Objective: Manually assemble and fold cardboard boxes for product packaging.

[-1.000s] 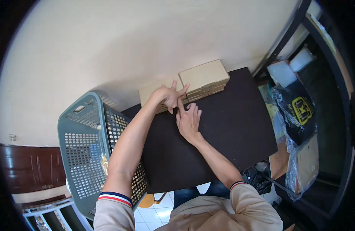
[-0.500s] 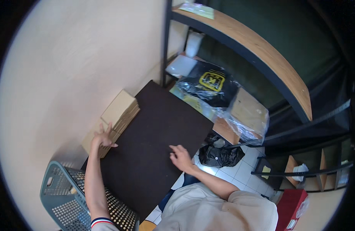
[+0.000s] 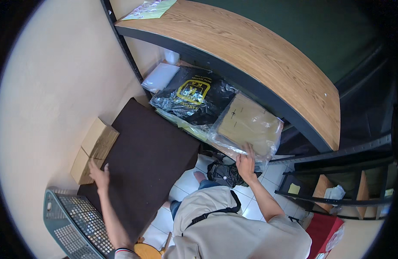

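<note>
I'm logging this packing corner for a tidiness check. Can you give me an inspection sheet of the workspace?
Surface: dark brown table, mostly bare.
Job's things: flat cardboard boxes stacked at the wall; clear-wrapped cardboard pack on the lower shelf.
Clutter: black plastic bag, grey-green basket.
Hands: left hand on the boxes' end; right hand touching the wrapped pack.
Cables: nothing seen.
Surroundings: wooden shelf, beige wall, tiled floor.

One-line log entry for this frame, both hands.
left hand: on dark table beside cardboard boxes | right hand: touching plastic-wrapped cardboard pack on lower shelf | grip: cannot tell
</note>
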Motion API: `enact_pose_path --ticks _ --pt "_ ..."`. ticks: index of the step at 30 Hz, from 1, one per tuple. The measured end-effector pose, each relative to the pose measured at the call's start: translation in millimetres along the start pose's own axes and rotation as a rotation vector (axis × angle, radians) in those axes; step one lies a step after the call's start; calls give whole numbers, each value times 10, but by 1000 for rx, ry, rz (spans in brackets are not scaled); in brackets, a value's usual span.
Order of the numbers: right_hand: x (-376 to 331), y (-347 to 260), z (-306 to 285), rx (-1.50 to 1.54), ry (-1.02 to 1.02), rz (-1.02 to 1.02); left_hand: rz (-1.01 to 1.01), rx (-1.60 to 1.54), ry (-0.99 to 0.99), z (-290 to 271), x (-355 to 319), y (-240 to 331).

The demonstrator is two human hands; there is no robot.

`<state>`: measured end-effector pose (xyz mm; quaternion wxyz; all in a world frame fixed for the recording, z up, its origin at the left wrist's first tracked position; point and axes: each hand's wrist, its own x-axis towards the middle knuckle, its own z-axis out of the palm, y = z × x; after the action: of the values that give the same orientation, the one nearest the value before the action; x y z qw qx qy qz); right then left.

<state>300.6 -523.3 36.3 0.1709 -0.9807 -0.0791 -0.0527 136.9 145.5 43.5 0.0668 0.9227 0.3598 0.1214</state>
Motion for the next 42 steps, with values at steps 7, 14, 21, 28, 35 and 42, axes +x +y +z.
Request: enact_pose_path --ticks 7,14,21,28,35,42 --pt "269 562 -92 -135 -36 -168 -34 -635 -280 195 -1541 1749" --pt "476 588 -425 4 -236 -109 -217 -632 -389 404 -2258 1903" --pt "611 910 -229 43 -134 -241 -219 -686 -466 451 -2352 2207" --pt "820 607 -569 188 -237 -155 -188 -753 -467 428 -2296 2330" --pt "1024 549 -736 258 -282 -252 -114 -683 -464 297 -2259 2488" --pt "872 690 -466 203 -222 -367 302 -727 -606 332 -2201 3469"
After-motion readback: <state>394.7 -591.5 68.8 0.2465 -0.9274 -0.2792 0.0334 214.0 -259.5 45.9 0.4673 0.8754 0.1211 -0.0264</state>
